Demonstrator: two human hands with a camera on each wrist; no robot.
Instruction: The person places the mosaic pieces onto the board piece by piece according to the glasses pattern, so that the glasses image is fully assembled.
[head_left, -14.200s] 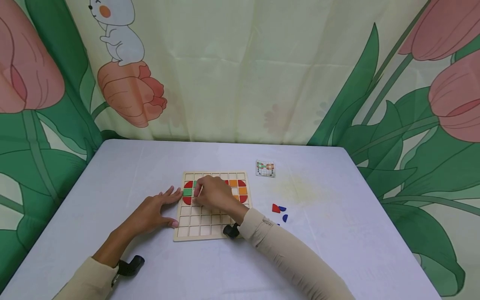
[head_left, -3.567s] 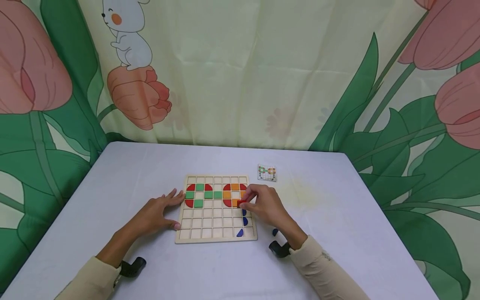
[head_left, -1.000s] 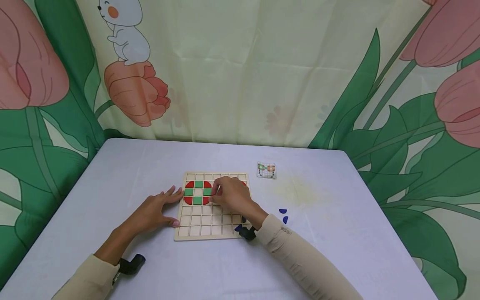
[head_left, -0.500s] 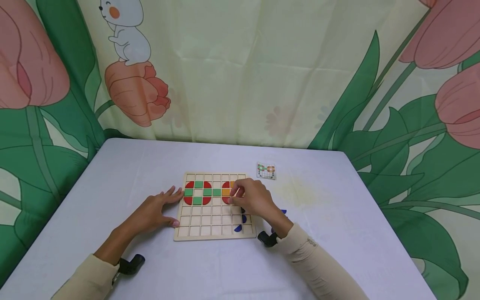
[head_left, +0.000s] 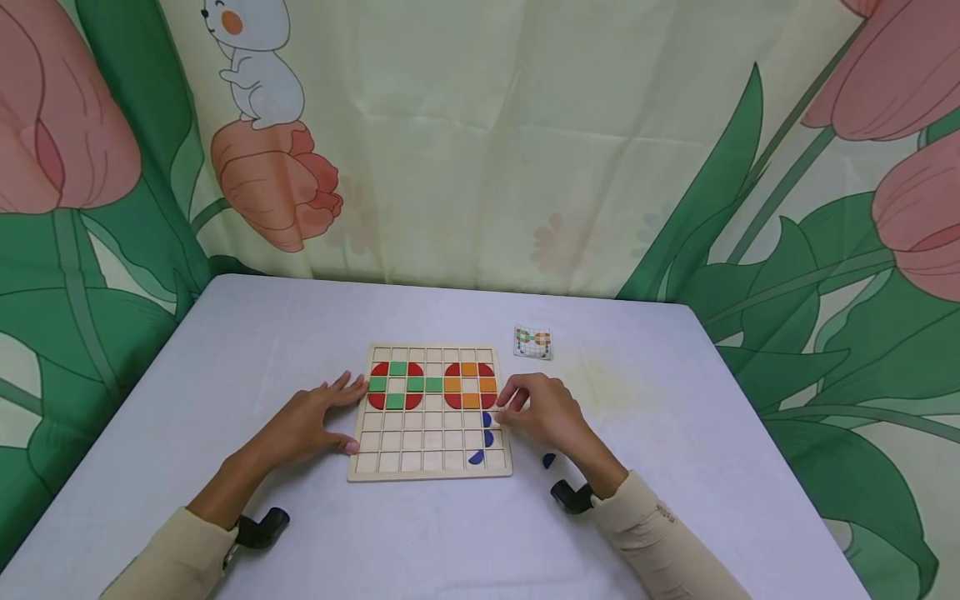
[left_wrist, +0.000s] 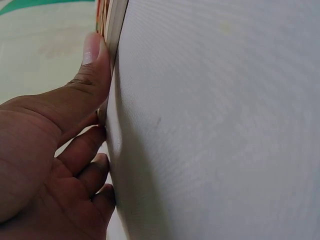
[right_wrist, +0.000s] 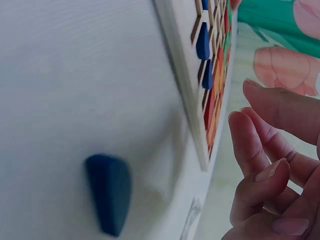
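Note:
On the white-covered table lies a wooden grid board. Its upper rows hold a ring of red and green pieces and a ring of red and orange pieces, linked by a green square. Three blue half-round pieces sit near its lower right corner. My left hand rests at the board's left edge, fingers extended and thumb against the frame. Just over the right edge, my right hand hovers with loosely bent fingers; the right wrist view shows nothing between thumb and fingertips.
A small pattern card lies beyond the board's upper right corner. Another blue half-round piece is on the table near the right wrist, large in the right wrist view. A printed curtain hangs behind the table.
My right hand has moved right, from the board's middle to its right edge, uncovering the orange ring. A red piece now fills the green ring's lower right corner. The left hand stays put.

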